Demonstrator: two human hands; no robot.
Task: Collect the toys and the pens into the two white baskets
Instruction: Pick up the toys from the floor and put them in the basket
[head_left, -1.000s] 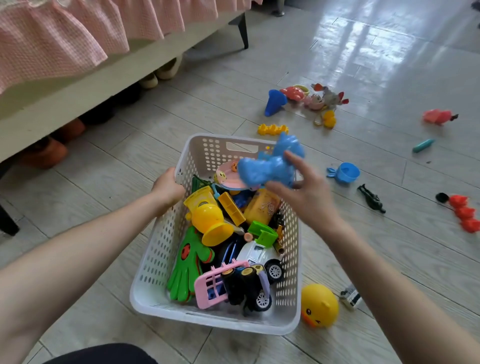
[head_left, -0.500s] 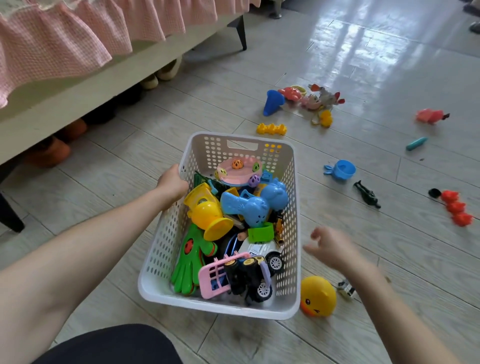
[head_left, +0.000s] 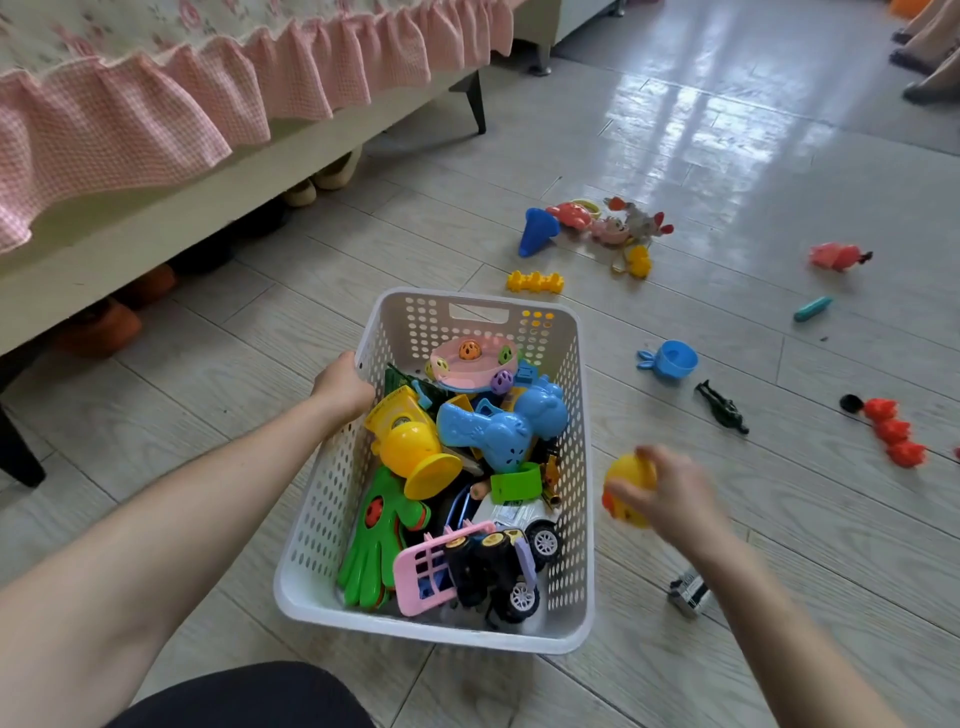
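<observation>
Just right of centre, the right hand (head_left: 672, 501) grasps a yellow duck (head_left: 623, 475) beside the basket (head_left: 431, 631), which the left hand (head_left: 340, 387) grips by its rim; loose toys (head_left: 537, 236) dot the floor (head_left: 727, 156) at upper right.

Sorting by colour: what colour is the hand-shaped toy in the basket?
The hand-shaped toy is green with a red spot, head view.

The right hand (head_left: 672, 501), right of centre, is smeared by motion and covers the near side of the yellow duck toy (head_left: 626, 474) it grips. The left hand (head_left: 340, 387) has its fingertips hidden inside the rim of the white basket (head_left: 431, 631), whose lower toys lie buried under the top ones. A small grey-black object (head_left: 688, 592) at lower right is too small to identify, and feet (head_left: 935, 78) in the upper right corner are cut by the edge.
</observation>
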